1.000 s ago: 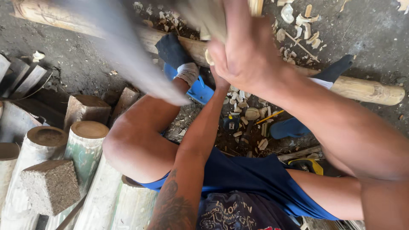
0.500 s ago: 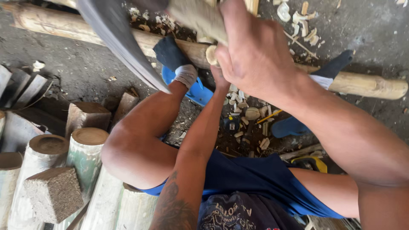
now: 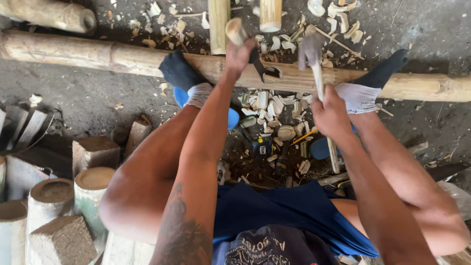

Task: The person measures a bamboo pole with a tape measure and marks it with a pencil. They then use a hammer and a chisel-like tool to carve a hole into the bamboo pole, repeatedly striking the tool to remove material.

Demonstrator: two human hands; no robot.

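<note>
The left hand (image 3: 239,53) has its fingers clamped around a pale wooden handle (image 3: 235,30), whose dark blade (image 3: 260,67) sits against the top of a long bamboo pole (image 3: 122,58). The right hand (image 3: 329,114) has its fingers wrapped tight on the shaft of a hammer (image 3: 311,50), its blurred grey head raised just above the same pole, to the right of the blade. The pole lies across the ground from left to right, and both feet rest on it in dark socks with white cuffs: the left foot (image 3: 180,73) to the left of the blade, the right foot (image 3: 378,78) to the right of the hammer. Between the feet, on the near side of the pole, lies a heap of pale wood chips (image 3: 267,110), with more scattered beyond the pole. Two short upright bamboo pieces (image 3: 270,12) stand past the pole at the top edge. A second pole end (image 3: 59,17) lies in the far left corner. Cut bamboo stumps (image 3: 91,189) and a rough block (image 3: 61,240) crowd the near left. The person sits with bare knees spread, wearing blue shorts (image 3: 289,211).
</note>
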